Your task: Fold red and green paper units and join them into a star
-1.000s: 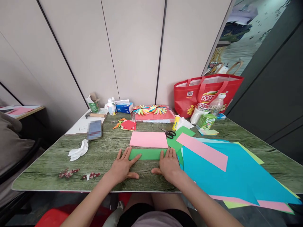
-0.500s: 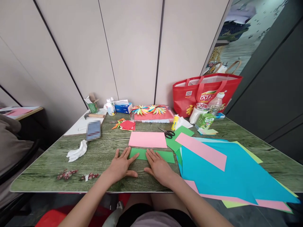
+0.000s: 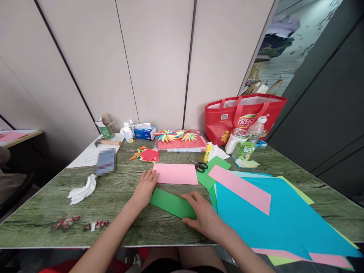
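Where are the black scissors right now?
In the head view, the scissors lie on the table just right of the middle, between the pink sheet and the yellow glue bottle, with their handles on green paper.

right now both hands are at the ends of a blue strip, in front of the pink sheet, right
Not quite: the strip is green, not blue. The head view shows the left hand and right hand at its ends, in front of the pink sheet.
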A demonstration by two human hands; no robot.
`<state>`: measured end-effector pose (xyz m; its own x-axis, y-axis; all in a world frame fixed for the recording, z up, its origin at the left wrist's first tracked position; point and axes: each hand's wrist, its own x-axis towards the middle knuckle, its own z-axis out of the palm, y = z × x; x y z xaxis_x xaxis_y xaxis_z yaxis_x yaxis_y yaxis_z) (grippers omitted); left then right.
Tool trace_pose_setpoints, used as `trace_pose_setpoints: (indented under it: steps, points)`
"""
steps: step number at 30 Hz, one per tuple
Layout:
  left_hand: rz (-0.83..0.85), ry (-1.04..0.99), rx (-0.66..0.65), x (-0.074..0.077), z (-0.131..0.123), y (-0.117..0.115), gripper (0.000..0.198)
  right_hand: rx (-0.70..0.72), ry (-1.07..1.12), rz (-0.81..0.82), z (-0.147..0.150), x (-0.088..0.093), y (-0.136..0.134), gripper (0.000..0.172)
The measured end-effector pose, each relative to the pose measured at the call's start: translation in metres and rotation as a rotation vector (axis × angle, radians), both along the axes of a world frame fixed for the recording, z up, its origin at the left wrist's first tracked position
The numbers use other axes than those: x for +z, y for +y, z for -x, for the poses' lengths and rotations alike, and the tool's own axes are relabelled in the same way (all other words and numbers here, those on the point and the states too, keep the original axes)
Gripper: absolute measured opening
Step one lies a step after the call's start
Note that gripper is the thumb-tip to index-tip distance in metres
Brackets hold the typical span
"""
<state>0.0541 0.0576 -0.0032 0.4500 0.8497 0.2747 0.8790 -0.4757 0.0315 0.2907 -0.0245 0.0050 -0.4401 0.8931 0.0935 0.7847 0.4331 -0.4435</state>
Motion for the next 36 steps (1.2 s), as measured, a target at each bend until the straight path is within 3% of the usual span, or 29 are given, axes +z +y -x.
trace_pose_setpoints:
  steps: [3, 7, 11, 15, 17, 20, 23, 26, 29, 33, 36]
  points:
    - [0.072, 0.011, -0.007, -0.007, 0.009, 0.012, 0.047, 0.009, -0.036, 0.061, -0.004, 0.004, 0.003, 0.060]
    - [0.111, -0.033, -0.062, -0.014, 0.016, 0.013, 0.043, -0.008, -0.014, -0.088, -0.012, 0.017, 0.023, 0.052]
    - [0.141, -0.064, -0.087, -0.004, 0.015, 0.004, 0.039, -0.127, 0.005, -0.372, -0.017, 0.044, 0.056, 0.036]
    - [0.179, -0.185, -0.111, 0.008, 0.017, -0.014, 0.029, -0.114, -0.022, -0.590, -0.013, 0.072, 0.087, 0.029]
    - [0.169, -0.287, -0.114, 0.009, 0.020, -0.023, 0.027, -0.080, -0.107, -0.618, -0.009, 0.078, 0.100, 0.032]
    - [0.199, -0.462, -0.078, 0.012, 0.024, -0.032, 0.019, -0.098, -0.224, -0.575, -0.005, 0.073, 0.111, 0.040]
    - [0.346, -0.663, 0.023, 0.022, 0.026, -0.038, 0.009, -0.008, -0.188, -0.449, -0.001, 0.061, 0.103, 0.029]
    - [0.508, -0.854, 0.121, 0.034, 0.024, -0.041, 0.012, 0.121, -0.014, -0.395, 0.005, 0.054, 0.074, 0.023]
    - [0.557, -1.032, 0.175, 0.046, 0.021, -0.042, 0.020, 0.217, 0.074, -0.494, 0.011, 0.054, 0.036, 0.028]
    - [0.588, -1.190, 0.211, 0.058, 0.014, -0.043, 0.026, 0.354, 0.021, -0.594, 0.016, 0.046, 0.001, 0.022]
    - [0.612, -1.238, 0.178, 0.066, 0.008, -0.044, 0.028, 0.291, -0.030, -0.625, 0.015, 0.032, -0.006, 0.018]
